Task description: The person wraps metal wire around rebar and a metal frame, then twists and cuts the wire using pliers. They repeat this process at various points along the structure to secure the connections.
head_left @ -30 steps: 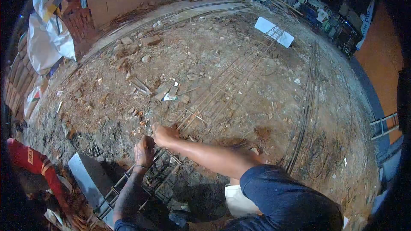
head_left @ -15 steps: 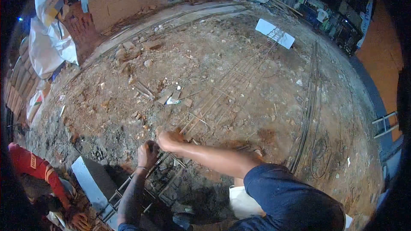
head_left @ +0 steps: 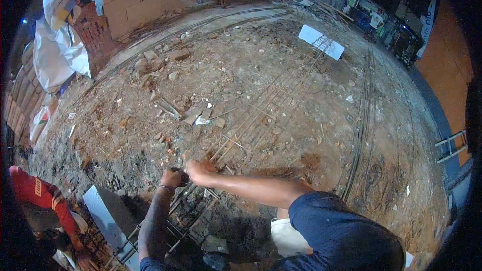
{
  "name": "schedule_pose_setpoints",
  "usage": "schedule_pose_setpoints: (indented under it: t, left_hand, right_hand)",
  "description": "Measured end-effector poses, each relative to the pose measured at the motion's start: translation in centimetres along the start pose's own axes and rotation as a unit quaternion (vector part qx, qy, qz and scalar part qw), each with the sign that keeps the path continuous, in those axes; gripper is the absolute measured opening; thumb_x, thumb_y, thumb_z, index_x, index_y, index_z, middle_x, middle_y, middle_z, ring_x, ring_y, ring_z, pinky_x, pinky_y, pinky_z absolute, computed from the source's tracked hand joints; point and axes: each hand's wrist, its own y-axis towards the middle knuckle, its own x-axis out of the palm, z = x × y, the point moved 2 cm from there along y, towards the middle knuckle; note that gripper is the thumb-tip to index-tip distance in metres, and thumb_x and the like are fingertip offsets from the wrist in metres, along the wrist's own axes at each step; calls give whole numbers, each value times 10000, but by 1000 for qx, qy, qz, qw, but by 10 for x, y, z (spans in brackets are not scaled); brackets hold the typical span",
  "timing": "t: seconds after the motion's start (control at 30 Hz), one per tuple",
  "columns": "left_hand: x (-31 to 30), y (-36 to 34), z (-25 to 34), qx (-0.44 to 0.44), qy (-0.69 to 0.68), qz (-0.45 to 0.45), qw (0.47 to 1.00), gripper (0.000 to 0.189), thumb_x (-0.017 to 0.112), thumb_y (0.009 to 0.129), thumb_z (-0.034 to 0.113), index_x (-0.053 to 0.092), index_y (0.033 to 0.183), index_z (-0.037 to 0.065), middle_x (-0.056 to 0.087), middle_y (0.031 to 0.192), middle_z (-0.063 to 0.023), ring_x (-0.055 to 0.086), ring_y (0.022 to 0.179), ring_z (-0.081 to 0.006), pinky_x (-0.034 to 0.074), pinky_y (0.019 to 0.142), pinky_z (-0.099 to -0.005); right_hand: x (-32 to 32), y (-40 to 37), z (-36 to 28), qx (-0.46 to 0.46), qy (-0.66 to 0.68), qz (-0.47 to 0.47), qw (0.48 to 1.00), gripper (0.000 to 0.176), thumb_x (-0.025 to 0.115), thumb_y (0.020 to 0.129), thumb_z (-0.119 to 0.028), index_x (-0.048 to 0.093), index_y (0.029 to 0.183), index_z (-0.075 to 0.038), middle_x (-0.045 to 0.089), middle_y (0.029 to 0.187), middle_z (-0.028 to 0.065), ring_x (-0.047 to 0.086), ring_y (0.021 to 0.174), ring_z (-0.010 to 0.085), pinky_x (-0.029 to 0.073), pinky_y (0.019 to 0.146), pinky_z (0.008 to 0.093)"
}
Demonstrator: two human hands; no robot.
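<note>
Our left hand (head_left: 173, 176) is fisted on the rebar cage (head_left: 253, 113), forearm reaching straight out. Our right hand (head_left: 199, 169) comes across from the right, fingers pinched on it just beside. The cage lies on the dirt ground (head_left: 125, 120), running near left to far right.

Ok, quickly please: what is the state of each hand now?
Left hand: closed in a fist at the rebar cage; what it holds cannot be told.
Right hand: closed on the rebar cage.
</note>
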Motion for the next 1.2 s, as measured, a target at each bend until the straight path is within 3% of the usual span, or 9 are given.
schedule_pose_setpoints:
  t: [0.17, 0.23, 0.4, 0.63, 0.83, 0.93, 1.0, 1.13, 1.2]
  left_hand:
    - [3, -13, 11, 7, 57, 61, 996, 207, 556, 784, 135, 655, 746, -43, 664, 706, -137, 638, 570, -227, 516, 540, -336]
    - [9, -25, 31, 113, 232, 116, 959, 217, 553, 782, 158, 660, 767, -30, 672, 741, -168, 650, 589, -242, 513, 586, -354]
    - [10, -30, 23, 292, 305, 225, 878, 205, 564, 807, 212, 662, 820, 32, 623, 646, -168, 625, 615, -328, 475, 578, -398]
    - [11, -37, 39, 209, 235, 157, 936, 221, 582, 806, 224, 651, 785, 15, 613, 635, -171, 618, 608, -328, 466, 570, -385]
    - [18, -48, 45, 293, 333, 244, 863, 148, 581, 825, 179, 659, 792, 58, 629, 703, -161, 596, 652, -350, 435, 604, -421]
    - [21, -43, 40, 243, 223, 216, 919, 139, 580, 825, 171, 666, 800, 65, 636, 714, -158, 594, 661, -356, 437, 613, -419]
    - [17, -53, 55, 245, 273, 181, 913, 153, 576, 821, 161, 670, 827, 40, 643, 741, -183, 620, 684, -350, 467, 646, -422]
    - [16, -49, 47, 211, 264, 181, 924, 169, 587, 810, 174, 673, 819, 29, 630, 749, -207, 628, 701, -353, 479, 642, -421]
    - [16, -42, 39, 209, 301, 172, 914, 176, 597, 794, 195, 674, 794, 36, 629, 732, -204, 622, 694, -361, 477, 636, -423]
  right_hand:
    - [-34, -21, -20, -37, -53, -30, 997, 256, 473, 778, -117, 653, 731, 58, 652, 801, 245, 657, 778, 353, 501, 665, 488]
    - [-42, -20, -23, -29, -63, -51, 996, 248, 480, 774, -116, 653, 759, 61, 641, 803, 267, 655, 783, 367, 503, 685, 491]
    - [-38, -18, -20, 2, 35, -16, 999, 205, 514, 764, -98, 632, 714, 63, 636, 725, 244, 653, 704, 348, 499, 596, 477]
    - [-48, -22, -21, -74, 14, -73, 994, 178, 532, 749, -99, 616, 707, 53, 618, 723, 258, 637, 689, 381, 485, 598, 482]
    - [-41, -12, -21, -19, 23, -32, 999, 161, 540, 736, -84, 617, 740, 57, 622, 763, 266, 641, 727, 383, 493, 633, 486]
    - [-54, -10, -26, -45, 15, -100, 994, 171, 538, 733, -88, 625, 765, 56, 628, 793, 266, 644, 756, 383, 502, 647, 477]
    - [-77, -22, -38, -180, -55, -216, 958, 200, 540, 742, -118, 635, 788, 51, 639, 817, 249, 644, 772, 385, 508, 670, 470]
    - [-124, -41, -57, -248, -193, -135, 940, 411, 557, 826, -425, 644, 755, -29, 607, 634, 140, 611, 588, 288, 487, 563, 413]
    - [-167, -52, -69, -202, -70, -133, 968, 508, 573, 826, -501, 601, 641, -29, 602, 655, 169, 593, 617, 305, 456, 592, 456]
